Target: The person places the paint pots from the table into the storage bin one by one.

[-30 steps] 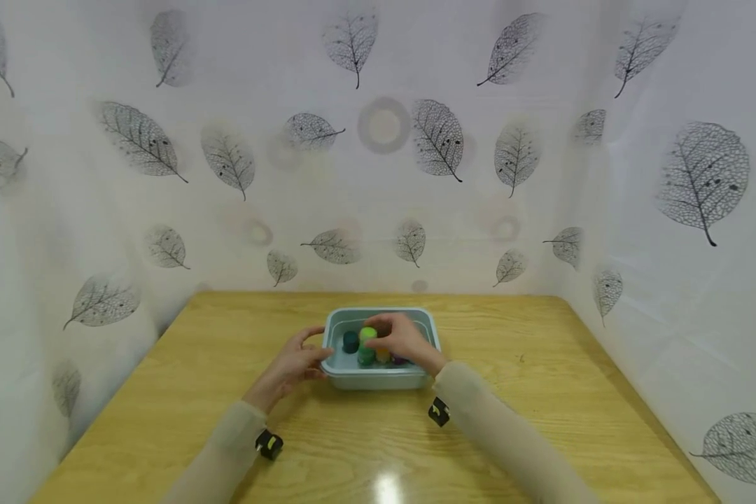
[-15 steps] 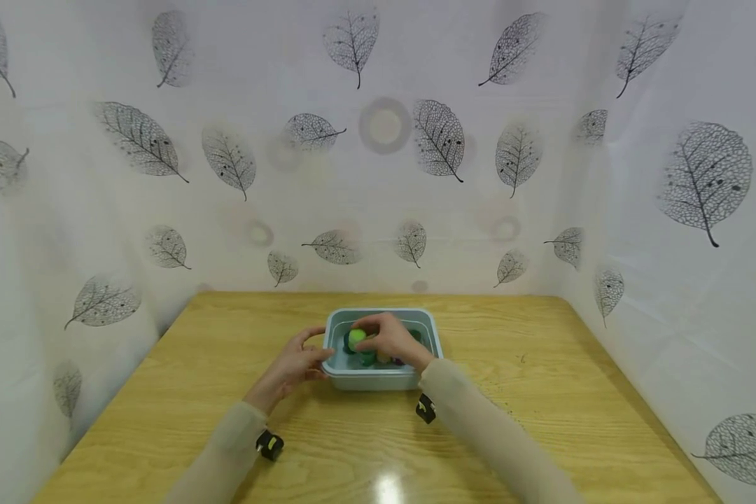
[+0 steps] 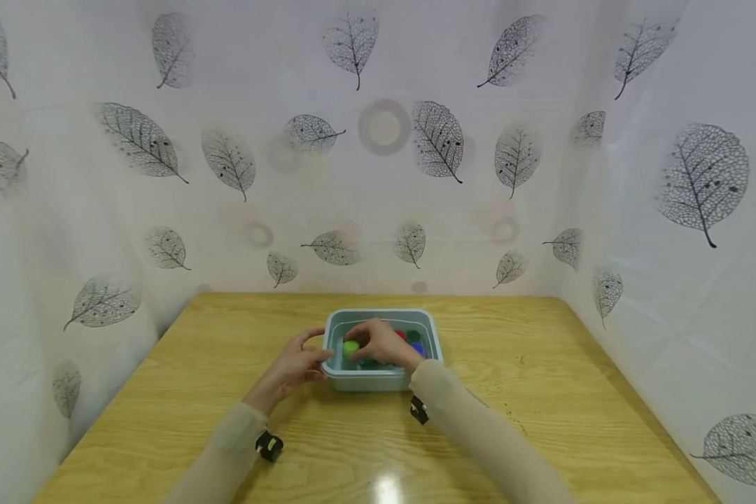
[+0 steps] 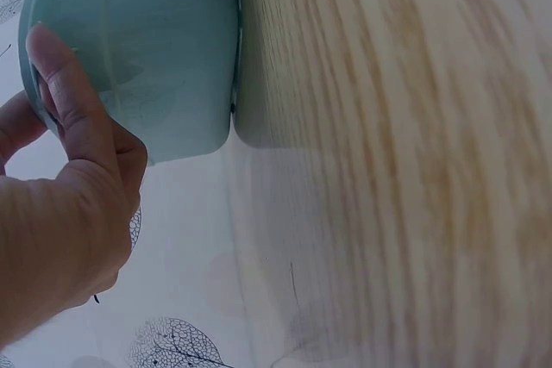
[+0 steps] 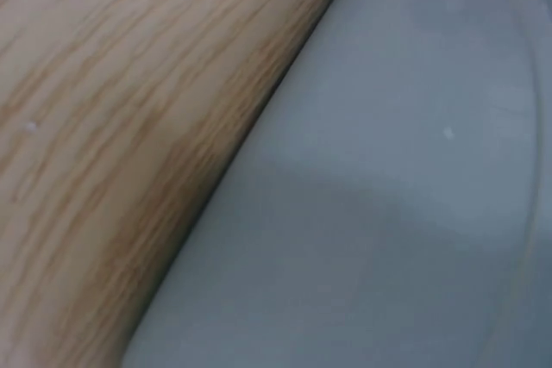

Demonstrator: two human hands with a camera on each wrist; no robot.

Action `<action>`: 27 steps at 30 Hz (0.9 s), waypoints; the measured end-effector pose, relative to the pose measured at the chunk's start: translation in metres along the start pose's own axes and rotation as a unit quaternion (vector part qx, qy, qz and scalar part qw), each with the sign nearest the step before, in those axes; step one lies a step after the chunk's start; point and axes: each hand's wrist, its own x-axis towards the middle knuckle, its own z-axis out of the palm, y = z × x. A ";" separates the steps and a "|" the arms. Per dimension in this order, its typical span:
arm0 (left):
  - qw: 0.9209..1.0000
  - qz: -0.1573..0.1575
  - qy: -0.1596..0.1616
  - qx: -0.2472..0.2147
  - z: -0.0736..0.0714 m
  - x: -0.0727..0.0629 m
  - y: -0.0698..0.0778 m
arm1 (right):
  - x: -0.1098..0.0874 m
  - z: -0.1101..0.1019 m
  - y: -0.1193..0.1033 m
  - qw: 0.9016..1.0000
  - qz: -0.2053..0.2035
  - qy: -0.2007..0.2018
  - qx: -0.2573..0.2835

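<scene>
A pale blue-green plastic tub [image 3: 368,383] stands on the table with several small coloured pieces inside. My left hand [image 3: 295,362] grips the tub by its left rim; the left wrist view shows thumb and fingers of that hand [image 4: 82,183] around the tub's edge [image 4: 172,66]. Inside the tub, my right hand [image 3: 383,345] pinches a light-green round piece [image 3: 351,347] near the left end. Red [image 3: 400,334], dark green [image 3: 412,337] and blue [image 3: 418,348] pieces show past the right hand, which hides others. Only the tub's outer wall [image 5: 345,213] and wood fill the right wrist view.
The wooden table [image 3: 239,329] carries the tub near its middle. A pale curtain [image 3: 378,189] printed with leaves hangs behind the table and on both sides.
My right hand has moved left and lower inside the tub with the light-green piece. Red, dark green and blue pieces have come into sight behind it. The left hand stays on the rim.
</scene>
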 end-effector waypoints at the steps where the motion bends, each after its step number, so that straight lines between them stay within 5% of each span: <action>1: 1.000 0.000 0.000 0.001 0.000 0.000 0.000 | 0.000 0.000 -0.001 1.000 0.001 -0.004 -0.002; 27: 1.000 -0.002 0.004 -0.004 0.001 -0.002 0.000 | 0.006 0.006 -0.006 0.996 0.012 -0.015 -0.091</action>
